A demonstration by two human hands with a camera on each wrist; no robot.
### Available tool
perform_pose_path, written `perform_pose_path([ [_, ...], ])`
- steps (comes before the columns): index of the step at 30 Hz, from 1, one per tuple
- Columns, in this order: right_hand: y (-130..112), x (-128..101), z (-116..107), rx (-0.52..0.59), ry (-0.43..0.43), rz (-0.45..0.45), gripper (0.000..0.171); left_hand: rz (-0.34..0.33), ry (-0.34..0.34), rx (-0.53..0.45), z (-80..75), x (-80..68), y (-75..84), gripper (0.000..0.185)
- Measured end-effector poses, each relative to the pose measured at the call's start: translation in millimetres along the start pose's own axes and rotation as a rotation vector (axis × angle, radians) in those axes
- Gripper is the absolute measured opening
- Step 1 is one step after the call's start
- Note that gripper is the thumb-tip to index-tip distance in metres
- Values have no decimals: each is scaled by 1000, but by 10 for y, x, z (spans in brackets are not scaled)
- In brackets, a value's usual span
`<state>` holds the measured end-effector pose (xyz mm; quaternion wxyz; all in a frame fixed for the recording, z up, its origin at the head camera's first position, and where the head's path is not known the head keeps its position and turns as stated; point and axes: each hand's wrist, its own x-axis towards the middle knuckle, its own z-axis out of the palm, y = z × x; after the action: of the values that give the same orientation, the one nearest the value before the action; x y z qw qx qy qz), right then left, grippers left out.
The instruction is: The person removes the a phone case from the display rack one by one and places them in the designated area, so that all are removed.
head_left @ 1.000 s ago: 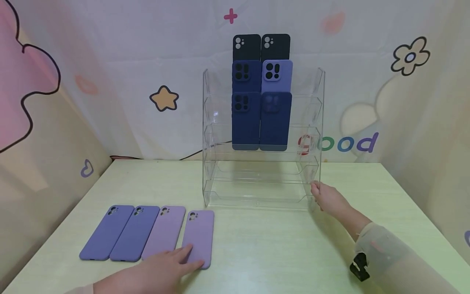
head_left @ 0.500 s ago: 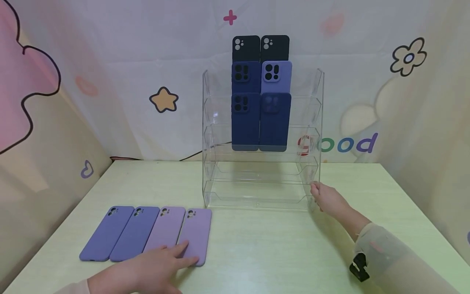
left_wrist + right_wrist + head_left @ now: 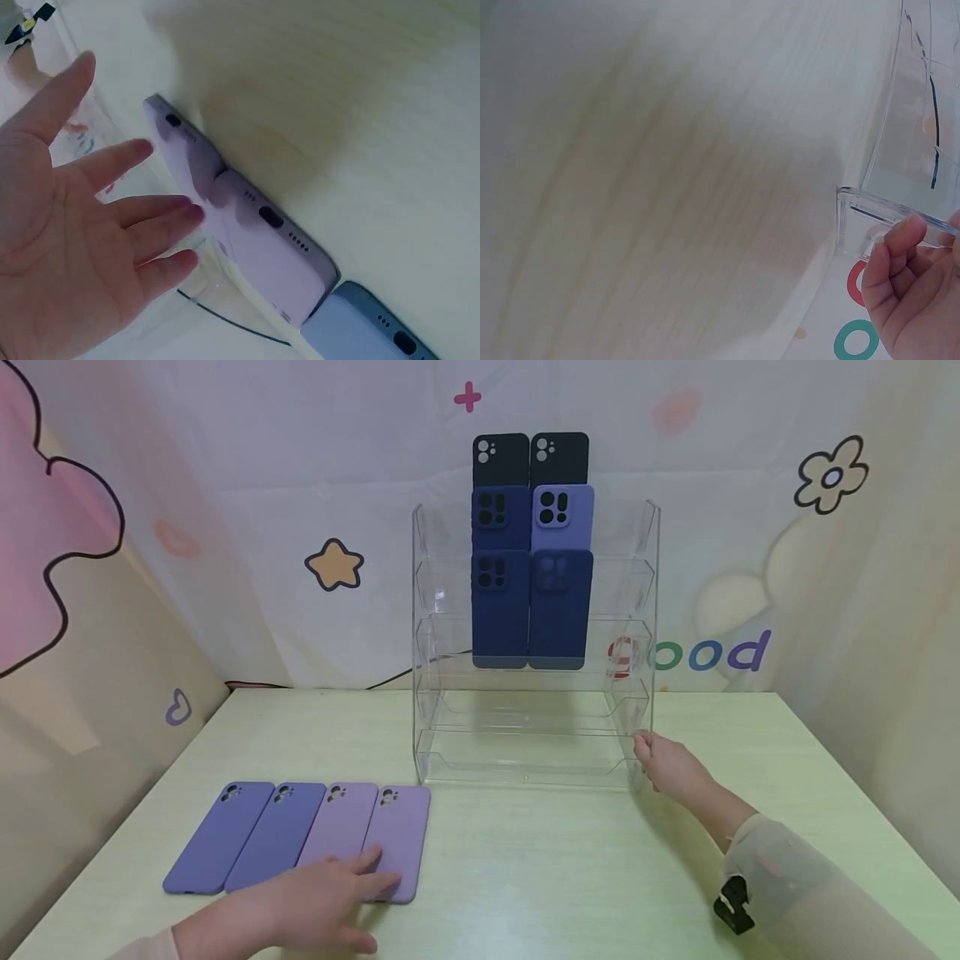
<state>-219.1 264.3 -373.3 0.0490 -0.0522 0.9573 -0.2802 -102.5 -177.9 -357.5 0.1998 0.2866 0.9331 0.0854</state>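
Four phone cases lie in a row at the table's front left: two blue-violet ones point(image 3: 217, 837) and two lilac ones. My left hand point(image 3: 352, 881) rests with straight fingers on the lower end of the rightmost lilac case point(image 3: 403, 831); the left wrist view shows the open left hand point(image 3: 112, 217) touching that lilac case point(image 3: 247, 225). A clear acrylic tiered rack point(image 3: 536, 752) stands mid-table and holds several dark cases point(image 3: 501, 606) in its upper tiers. My right hand point(image 3: 663, 764) grips the rack's lower right edge, its fingers point(image 3: 896, 251) curled round the rack's corner point(image 3: 877, 210).
Patterned fabric walls close in the table point(image 3: 555, 860) at the back and on both sides. The rack's two lowest tiers hold nothing. A dark cable point(image 3: 390, 677) runs along the table's back edge behind the rack.
My left hand has slid the rightmost lilac case to the left, up against its lilac neighbour, and drawn back a little. The right hand and the rack have not moved.
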Motion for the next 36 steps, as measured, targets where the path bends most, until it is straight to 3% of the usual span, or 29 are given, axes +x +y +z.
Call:
perform_pose_path([
  [7, 15, 12, 8, 4, -2, 0, 48, 80, 303, -127, -256, 14, -90, 57],
  [15, 19, 9, 1, 1, -4, 0, 48, 68, 460, -278, -399, 70, -134, 53],
  [22, 16, -11, -4, 12, 8, -13, 46, 97, 527, -450, -457, 228, -160, 46],
  [28, 30, -3, 6, 11, 12, -28, 42, 94, 522, -619, -510, 432, -124, 45],
  [36, 5, -16, -3, 17, 16, -24, 45, 117, 532, -734, -643, 741, -27, 40],
])
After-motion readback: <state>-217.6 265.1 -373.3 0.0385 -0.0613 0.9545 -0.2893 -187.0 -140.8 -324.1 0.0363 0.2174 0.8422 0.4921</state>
